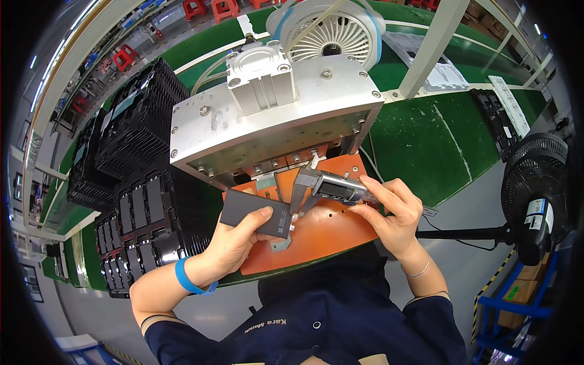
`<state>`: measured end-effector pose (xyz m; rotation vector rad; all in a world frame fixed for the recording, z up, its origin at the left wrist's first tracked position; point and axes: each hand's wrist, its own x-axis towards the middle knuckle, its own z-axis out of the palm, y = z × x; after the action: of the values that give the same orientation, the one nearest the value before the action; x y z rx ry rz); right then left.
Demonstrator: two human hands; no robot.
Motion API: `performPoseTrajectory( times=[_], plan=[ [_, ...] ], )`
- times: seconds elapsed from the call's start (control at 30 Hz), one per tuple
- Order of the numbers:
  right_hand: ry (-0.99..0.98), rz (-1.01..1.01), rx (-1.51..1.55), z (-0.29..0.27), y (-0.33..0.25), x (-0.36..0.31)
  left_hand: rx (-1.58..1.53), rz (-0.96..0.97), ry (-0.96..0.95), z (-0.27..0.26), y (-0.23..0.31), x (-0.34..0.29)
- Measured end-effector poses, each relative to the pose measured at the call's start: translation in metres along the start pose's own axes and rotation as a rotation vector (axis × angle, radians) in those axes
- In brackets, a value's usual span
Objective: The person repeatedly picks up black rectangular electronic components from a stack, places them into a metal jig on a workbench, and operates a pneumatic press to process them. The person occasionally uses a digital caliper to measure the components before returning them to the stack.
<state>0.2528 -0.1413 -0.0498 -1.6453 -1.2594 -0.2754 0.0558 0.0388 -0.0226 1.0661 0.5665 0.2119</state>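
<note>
My left hand grips a flat black rectangular battery pack, thumb on top and fingers underneath. Pale printing marks the pack's right end. A digital caliper with a small display is pinched between the thumb and fingers of my right hand. Its metal jaws point left and down, close to the right end of the pack; whether they touch it I cannot tell. Below both hands lies an orange plate with small holes and a metal bracket on it.
A metal press fixture with an air cylinder stands just beyond my hands. Stacked black trays and trays of dark flat pieces are at the left. A white fan sits behind; a black fan stands right.
</note>
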Motion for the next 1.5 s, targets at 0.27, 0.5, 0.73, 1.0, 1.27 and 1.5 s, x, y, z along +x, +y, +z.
performPoseTrajectory(
  times=[0.27,0.5,0.73,1.0,1.27,1.5],
  plan=[
    [0.002,-0.044,-0.016,-0.009,-0.006,0.001,0.019,0.0,0.0,0.001,0.003,-0.002],
    [0.002,-0.1,-0.009,-0.004,-0.004,-0.004,0.021,0.023,0.033,0.002,0.002,-0.003],
    [-0.013,-0.106,-0.034,-0.005,-0.003,-0.003,0.021,0.015,0.001,0.001,0.002,-0.001],
    [-0.049,-0.08,-0.023,-0.007,-0.002,0.001,-0.036,0.026,0.019,0.003,0.0,-0.001],
    [0.103,0.217,-0.149,-0.064,0.044,-0.017,0.732,0.454,0.363,-0.048,0.075,-0.071],
    [0.088,0.589,-0.53,-0.095,0.162,-0.044,1.425,0.715,0.649,-0.123,0.02,-0.143]
  ],
)
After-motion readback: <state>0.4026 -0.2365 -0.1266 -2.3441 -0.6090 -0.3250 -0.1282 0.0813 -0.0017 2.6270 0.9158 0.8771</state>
